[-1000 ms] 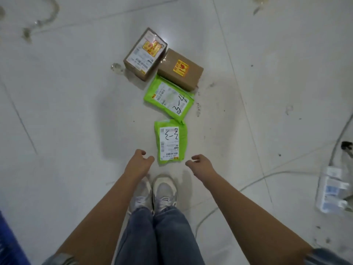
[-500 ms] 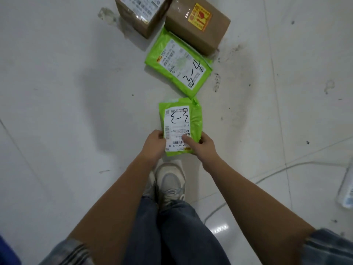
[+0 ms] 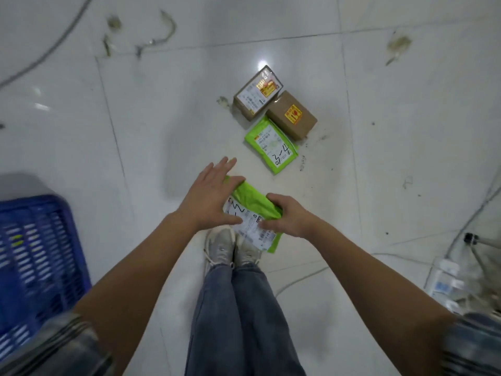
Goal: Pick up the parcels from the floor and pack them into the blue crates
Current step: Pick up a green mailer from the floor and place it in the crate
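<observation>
Head view: a blue crate [image 3: 35, 256] with slotted walls stands on the floor at the person's left; the picture is blurred there, so I cannot tell what, if anything, lies inside it.

A small green parcel [image 3: 253, 206], a soft mailer with a white label bearing handwritten marks, is held above the person's shoes [image 3: 231, 249], between both hands. The right hand [image 3: 287, 217] grips it from the right side: its fingers curl over the green upper part and its thumb presses on the label near the lower edge. The left hand [image 3: 210, 196] lies spread and flat against the parcel's left side, fingers straight and fanned out past its upper left corner, thumb stretched across the label toward the right thumb. The parcel looks tilted, though how far is hard to judge from above.

Further ahead on the white tiled floor [image 3: 162, 118] lie three more parcels in a close cluster: a larger green parcel [image 3: 272, 147] marked "3-4", a brown box [image 3: 292, 118] with a yellow sticker touching its far edge, and a second box with a white label [image 3: 257, 95] just beside that one. All three are well apart from the hands.
</observation>
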A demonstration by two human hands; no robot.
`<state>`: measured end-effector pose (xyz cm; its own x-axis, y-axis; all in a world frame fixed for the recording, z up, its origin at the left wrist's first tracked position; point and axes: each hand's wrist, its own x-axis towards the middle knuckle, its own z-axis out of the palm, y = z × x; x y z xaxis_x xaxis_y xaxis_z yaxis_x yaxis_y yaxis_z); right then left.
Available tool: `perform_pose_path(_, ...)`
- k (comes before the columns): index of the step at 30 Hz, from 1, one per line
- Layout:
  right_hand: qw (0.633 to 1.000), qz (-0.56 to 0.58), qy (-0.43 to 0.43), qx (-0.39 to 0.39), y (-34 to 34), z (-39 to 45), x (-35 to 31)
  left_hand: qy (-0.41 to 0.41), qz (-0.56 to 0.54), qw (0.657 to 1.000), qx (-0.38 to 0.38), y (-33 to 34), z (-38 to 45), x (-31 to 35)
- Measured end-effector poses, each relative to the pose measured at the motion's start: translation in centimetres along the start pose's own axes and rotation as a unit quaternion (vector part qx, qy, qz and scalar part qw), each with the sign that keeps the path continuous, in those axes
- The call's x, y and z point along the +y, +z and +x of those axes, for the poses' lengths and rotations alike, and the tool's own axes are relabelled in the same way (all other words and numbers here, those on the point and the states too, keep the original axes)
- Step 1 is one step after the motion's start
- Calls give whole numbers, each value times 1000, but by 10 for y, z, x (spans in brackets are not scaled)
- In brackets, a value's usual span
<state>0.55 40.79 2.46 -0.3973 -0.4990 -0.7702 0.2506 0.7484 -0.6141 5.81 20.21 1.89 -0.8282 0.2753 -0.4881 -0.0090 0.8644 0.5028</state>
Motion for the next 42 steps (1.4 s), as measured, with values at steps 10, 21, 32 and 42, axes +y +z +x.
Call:
perform_pose_path(10,964,254,39,62,26,-38,-116,-315,-575,747,111,-59,-133,-3)
perform_pose_path(21,977,198,26,-68,234,-6,-202,-364,-728,474,336,3,-281,-73)
perform_pose_path(32,973,-114,-32,-200,450,9,-284,-398,-758,197,477,65,-478,-154)
perform_pose_path(42,867,-440,-80,-219,580,52,-282,-576,-640,303,407,156,-528,-229)
